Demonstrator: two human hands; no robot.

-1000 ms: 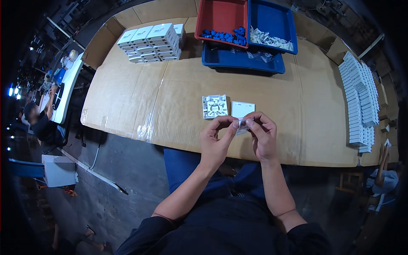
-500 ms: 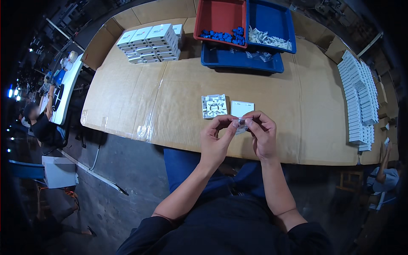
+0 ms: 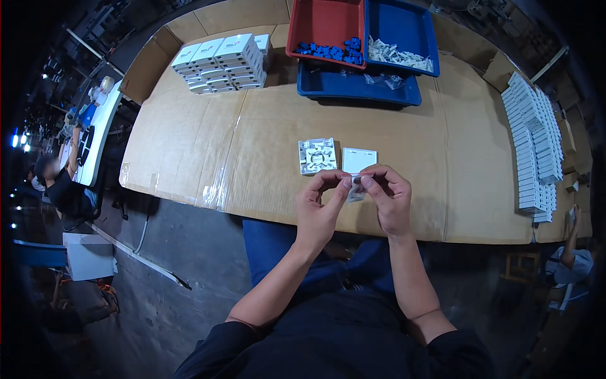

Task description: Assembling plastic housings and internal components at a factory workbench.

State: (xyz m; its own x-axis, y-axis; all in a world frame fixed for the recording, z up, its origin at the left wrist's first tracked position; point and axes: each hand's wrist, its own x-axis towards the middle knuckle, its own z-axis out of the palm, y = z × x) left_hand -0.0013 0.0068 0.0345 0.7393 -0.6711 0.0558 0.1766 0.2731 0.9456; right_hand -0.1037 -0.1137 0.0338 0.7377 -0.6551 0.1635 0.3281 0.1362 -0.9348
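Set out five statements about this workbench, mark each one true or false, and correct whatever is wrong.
1. The left hand and the right hand both pinch a small clear packet. True.
2. Small blue pieces lie in the red tray. True.
3. The red tray is filled to the brim. False: the pieces gather toward its near end and much of its bottom is bare.
4. An open-faced white unit and a flat white piece lie side by side on the cardboard-covered table. True.
5. The open-faced white unit lies to the right of the flat white piece. False: it lies to the left.
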